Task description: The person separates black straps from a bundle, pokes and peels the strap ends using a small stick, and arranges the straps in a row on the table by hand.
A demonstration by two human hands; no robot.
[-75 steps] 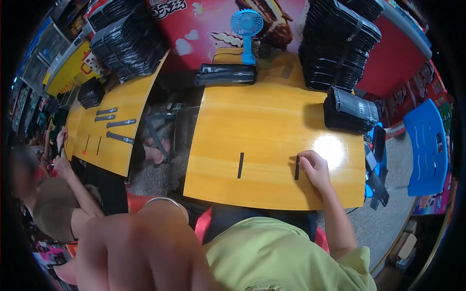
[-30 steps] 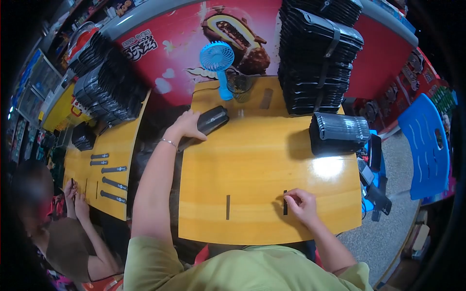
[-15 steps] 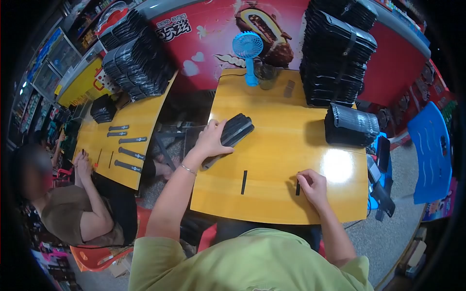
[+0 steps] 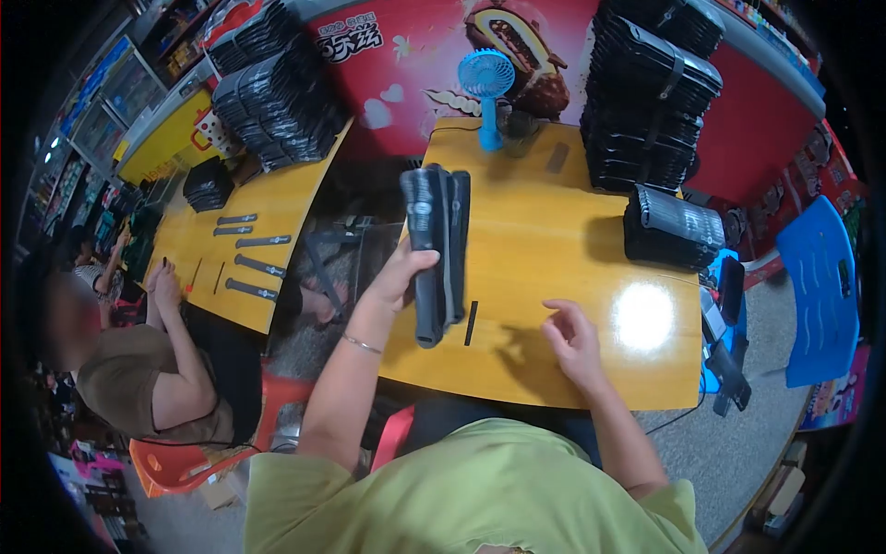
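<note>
Dark folded bundle (image 4: 427,295), seen from the head view, is in the left grip (image 4: 402,275), its length now running away from the person; a moment ago it lay slanted on the table (image 4: 526,245), and it seems raised off the wood now. That grip is closed around its near half, thumb across the top. The right grip (image 4: 575,349) has let its fingers spread from the pinch they kept on a thin strip; they are loosely parted, with nothing visible between them. So one hand carries the bundle while the other looks free. Just right of the bundle, a matte black strip (image 4: 472,323) lies flat and narrow. The bundle is several long slim pieces side by side, ribbed and slightly glossy at the far end, smoother and rounded near the wrist. Beyond the right grip sits a short pleated black stack (image 4: 674,226), and the varnished tabletop throws back a white glare.
</note>
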